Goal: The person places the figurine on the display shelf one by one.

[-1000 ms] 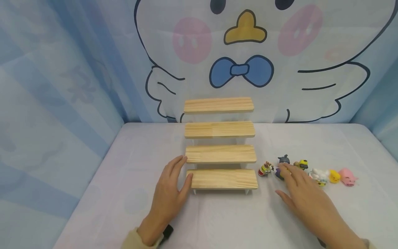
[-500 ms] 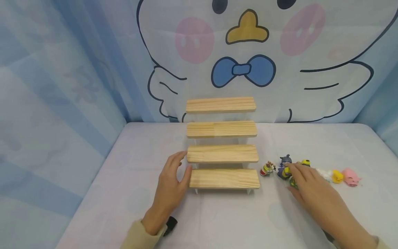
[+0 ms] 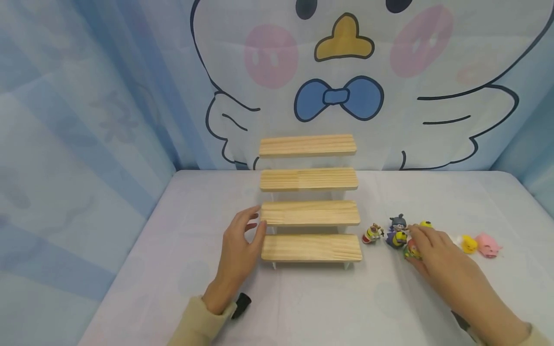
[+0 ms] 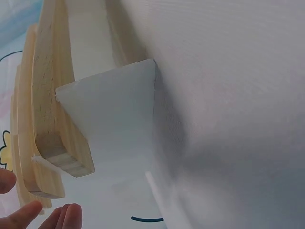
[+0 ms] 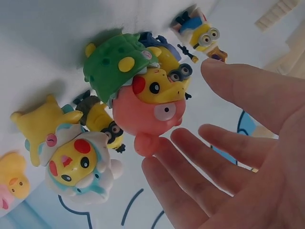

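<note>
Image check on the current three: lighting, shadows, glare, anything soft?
Head: even, diffuse light, no strong glare on the wooden shelf. Left wrist: tilted view, soft-edged shadow on the tablecloth beside the shelf, little crisp detail at lower right. Right wrist: tilted too, faint shadows, but the green-and-pink figurine reads clearly.

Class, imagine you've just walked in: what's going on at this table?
A person's right hand is at a green, pink and yellow toy figure, fingers not wrapped round it; whether they touch is hard to tell. The left hand is at the left end of a four-step wooden stand, contact unclear too. A yellow duck and a pink pig sit on the table, to the right of the right hand's fingers.
</note>
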### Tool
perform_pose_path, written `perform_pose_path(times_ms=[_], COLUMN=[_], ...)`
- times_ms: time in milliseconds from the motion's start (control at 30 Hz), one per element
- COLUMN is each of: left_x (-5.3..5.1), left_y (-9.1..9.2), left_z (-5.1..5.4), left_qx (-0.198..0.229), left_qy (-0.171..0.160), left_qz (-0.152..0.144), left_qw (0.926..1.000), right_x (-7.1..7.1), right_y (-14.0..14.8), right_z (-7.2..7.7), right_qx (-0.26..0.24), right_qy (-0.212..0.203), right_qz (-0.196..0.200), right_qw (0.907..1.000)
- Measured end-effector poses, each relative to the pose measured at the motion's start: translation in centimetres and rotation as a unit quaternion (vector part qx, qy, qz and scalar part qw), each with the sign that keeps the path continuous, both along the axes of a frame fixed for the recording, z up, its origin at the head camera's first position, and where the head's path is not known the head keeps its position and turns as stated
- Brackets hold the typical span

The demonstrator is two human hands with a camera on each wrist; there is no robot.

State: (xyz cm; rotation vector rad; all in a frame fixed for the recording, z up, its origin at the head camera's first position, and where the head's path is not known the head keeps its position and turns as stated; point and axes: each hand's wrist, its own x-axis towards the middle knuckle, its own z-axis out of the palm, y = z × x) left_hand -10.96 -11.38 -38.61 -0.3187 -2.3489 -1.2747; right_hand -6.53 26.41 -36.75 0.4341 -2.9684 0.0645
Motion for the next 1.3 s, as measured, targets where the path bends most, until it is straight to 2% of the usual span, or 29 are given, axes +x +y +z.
perform_pose_path(times_ms=[333,600,733,933,1100,1200,1300], left_x=[-0.7,-1.0,-1.3,-1.6,-1.8,-1.9,-1.9], left_y=[-0.1,-0.3,-0.4,-0.4,-0.4,-0.4,-0.4], left_z=[-0.1,0.0,0.2,0.5,0.7,0.7,0.6], left_qx=[0.063,0.121,0.164,0.241,0.280,0.300,0.305], left_qy=[-0.062,-0.135,-0.162,-0.209,-0.232,-0.236,-0.239], left_qz=[-0.002,-0.020,-0.035,-0.044,-0.043,-0.045,-0.044], left_qw=[0.9961,0.9832,0.9725,0.9466,0.9304,0.9232,0.9208], right_x=[-0.3,-0.7,-0.7,-0.8,-1.0,-1.0,-1.0], right_y=[0.5,1.0,1.2,1.4,1.4,1.3,1.3], right_z=[-0.2,-0.4,-0.6,-0.7,-0.7,-0.7,-0.7], right_qx=[0.007,0.016,0.012,0.003,0.007,0.001,-0.009], right_qy=[-0.023,-0.064,-0.062,-0.052,-0.062,-0.059,-0.051], right_qz=[-0.014,-0.028,-0.024,-0.014,-0.019,-0.017,-0.012], right_qw=[0.9996,0.9974,0.9977,0.9985,0.9979,0.9981,0.9986])
